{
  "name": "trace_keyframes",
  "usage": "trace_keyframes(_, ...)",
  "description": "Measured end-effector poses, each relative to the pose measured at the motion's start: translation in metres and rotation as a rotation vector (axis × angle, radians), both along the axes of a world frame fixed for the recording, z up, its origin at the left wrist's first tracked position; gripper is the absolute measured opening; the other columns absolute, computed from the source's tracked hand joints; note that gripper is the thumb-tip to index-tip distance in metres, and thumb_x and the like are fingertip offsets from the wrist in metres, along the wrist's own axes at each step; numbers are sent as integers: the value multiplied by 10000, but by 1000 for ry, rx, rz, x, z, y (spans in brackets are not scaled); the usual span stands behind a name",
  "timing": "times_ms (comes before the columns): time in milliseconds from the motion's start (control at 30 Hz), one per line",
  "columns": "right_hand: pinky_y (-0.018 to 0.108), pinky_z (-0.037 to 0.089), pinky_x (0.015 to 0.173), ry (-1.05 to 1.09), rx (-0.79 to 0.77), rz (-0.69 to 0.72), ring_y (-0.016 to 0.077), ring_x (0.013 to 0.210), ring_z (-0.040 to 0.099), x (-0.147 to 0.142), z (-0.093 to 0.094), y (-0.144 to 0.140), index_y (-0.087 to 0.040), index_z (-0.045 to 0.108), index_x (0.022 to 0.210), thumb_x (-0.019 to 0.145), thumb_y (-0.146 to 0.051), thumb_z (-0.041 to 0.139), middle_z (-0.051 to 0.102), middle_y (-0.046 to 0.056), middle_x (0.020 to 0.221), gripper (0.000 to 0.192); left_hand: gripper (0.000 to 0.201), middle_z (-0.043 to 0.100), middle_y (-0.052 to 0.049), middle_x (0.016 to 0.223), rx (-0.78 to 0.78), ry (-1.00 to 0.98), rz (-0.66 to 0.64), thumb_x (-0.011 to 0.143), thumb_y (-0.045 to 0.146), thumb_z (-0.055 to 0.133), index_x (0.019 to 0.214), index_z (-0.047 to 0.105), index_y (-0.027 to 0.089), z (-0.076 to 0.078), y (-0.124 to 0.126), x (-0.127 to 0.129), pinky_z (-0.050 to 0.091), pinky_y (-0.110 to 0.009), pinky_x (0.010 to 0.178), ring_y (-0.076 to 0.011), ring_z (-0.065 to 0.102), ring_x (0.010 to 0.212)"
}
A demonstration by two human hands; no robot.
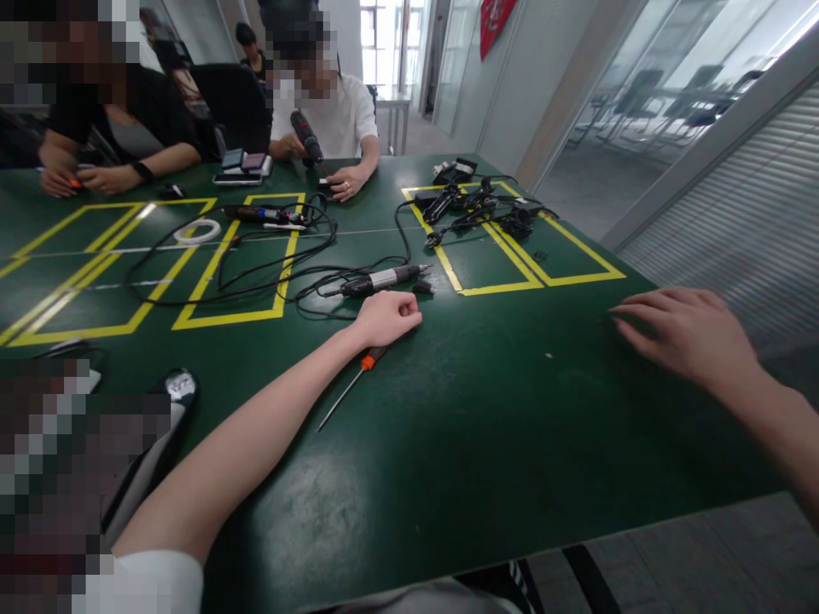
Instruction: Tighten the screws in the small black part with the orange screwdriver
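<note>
My left hand (392, 317) is closed in a fist over the handle of a screwdriver (345, 393). The handle's orange and black part shows below the hand, the rest is hidden under it, and the thin shaft points toward me on the left. Just beyond the fist lies a grey and black electric screwdriver (384, 280) with a black cable. A small black piece (423, 287) sits beside its tip. At the table's right side my right hand (688, 333) is open, fingers stretched to the left, holding nothing.
Yellow tape marks the green table (486, 443). Black cables and adapters (473, 209) are heaped at the back right. A white ring (197, 231) and another corded tool (265, 214) lie left. Across the table, one person holds a power screwdriver (307, 136); another sits left.
</note>
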State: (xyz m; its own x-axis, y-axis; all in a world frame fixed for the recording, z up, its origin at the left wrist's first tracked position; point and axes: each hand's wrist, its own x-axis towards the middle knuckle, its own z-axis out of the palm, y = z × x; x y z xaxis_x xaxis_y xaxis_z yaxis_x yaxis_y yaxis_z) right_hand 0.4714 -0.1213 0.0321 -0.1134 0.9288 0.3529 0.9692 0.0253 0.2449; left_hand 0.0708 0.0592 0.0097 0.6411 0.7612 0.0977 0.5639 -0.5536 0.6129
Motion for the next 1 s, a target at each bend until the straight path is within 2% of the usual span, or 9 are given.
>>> trace_keyframes(100,457,555,809,-161,-189,66,342,973,729,6,3,17,-163,798,965,912,-228,452,804,190,1042,355,169,697,14,702,-6,6,7,825,286,604,717,694,193,1,-1,0,363,-277,654,-158,594,689)
trace_keyframes(200,416,582,793,-192,-278,111,308,934,763,10,3,26,-140,811,1001,920,-172,430,810,187,1051,391,166,692,15,700,-14,5,3,824,283,606,720,696,191,1,-2,1,362,-276,657,-155,591,684)
trace_keyframes(467,366,647,707,-38,-300,122,290,860,773,18,-4,22,-166,803,895,890,-178,467,802,173,993,336,170,683,18,691,-13,-13,-7,819,290,597,712,684,192,-1,0,0,357,-274,656,-154,587,692)
trace_keyframes(700,348,607,645,-25,-289,105,281,821,762,15,-9,21,-173,742,893,925,-279,420,775,167,948,340,180,685,15,692,-2,-13,-7,826,294,591,705,678,193,-1,-1,0,355,-279,649,-156,590,698)
trace_keyframes(867,353,560,633,89,-479,-7,273,765,729,11,3,34,-200,686,843,867,-341,515,746,139,913,223,178,689,14,692,0,-9,-11,820,300,593,702,674,195,0,-1,0,357,-280,651,-160,594,697)
trace_keyframes(1000,331,510,594,138,-572,-23,239,652,691,11,9,44,-228,632,756,826,-359,590,717,71,752,155,179,691,12,692,2,-4,-3,822,297,591,705,680,195,0,-1,0,358,-279,652,-159,594,692)
